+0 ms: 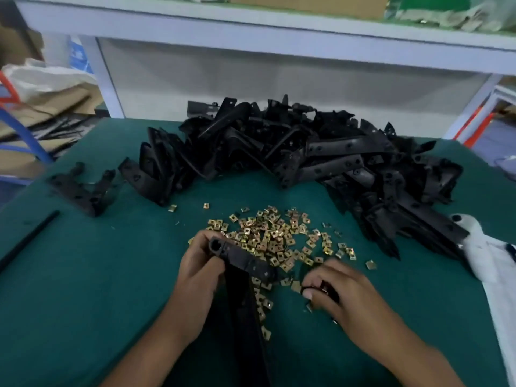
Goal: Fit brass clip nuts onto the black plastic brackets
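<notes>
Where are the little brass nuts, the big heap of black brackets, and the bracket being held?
brass clip nuts [275, 238], head view, middle of the scattered pile.
bracket heap [321, 152], head view, centre of the heap.
held bracket [245, 261], head view, its upper arm.

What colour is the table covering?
Dark green table covering, seen best in the head view.

The table is dark green. The brackets piled on it are black; the clip nuts are brass yellow. A cloth is white. The shelf frame is pale grey-white.
</notes>
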Available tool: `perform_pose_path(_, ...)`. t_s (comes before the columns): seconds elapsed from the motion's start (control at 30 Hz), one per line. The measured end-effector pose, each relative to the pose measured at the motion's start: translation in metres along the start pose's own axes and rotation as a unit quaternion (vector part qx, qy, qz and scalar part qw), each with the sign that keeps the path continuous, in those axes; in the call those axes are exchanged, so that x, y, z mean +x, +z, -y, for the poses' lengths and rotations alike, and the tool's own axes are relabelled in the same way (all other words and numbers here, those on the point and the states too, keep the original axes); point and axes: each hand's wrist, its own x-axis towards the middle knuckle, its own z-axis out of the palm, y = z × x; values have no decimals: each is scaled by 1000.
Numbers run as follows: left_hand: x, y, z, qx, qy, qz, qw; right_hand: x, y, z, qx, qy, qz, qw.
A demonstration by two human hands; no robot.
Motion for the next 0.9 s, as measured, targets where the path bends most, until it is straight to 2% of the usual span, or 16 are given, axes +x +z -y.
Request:
perform_pose_path(0.23, -1, 6, 3, 23, 20, -14, 999, 0, 12, 7, -45, 4, -33, 998)
perform_pose_path(0.33, -2, 7, 5, 35, 20, 7, 999, 3, 15, 13, -48, 1, -41, 998)
perform_pose_path(0.4, -3, 6, 7, 47, 25, 28, 998, 3, 14, 14, -15, 16, -51, 998)
perform_pose_path(0.5, -5, 4, 9, 39, 24, 53, 998, 5, 9, 17, 106, 37, -90, 990)
perform_pose_path(0.57, -6, 4, 10, 37, 35, 66, 997, 12, 1, 24, 225, 57, -100, 968)
perform_pose_path(0.63, -8, 7, 11, 43, 45, 80, 995, 19, -7, 30, 357, 77, -66, 928)
perform_pose_path(0.77, -13, 11, 10, 68, 41, 125, 989, 30, -8, 34, 500, 102, -36, 859)
perform_pose_path(0.83, -14, 12, 8, 106, 58, 141, 983, 30, -2, 32, 571, 108, -39, 813)
perform_pose_path(0.9, -14, 14, 6, 149, 82, 142, 975, 30, 4, 29, 612, 109, -35, 783)
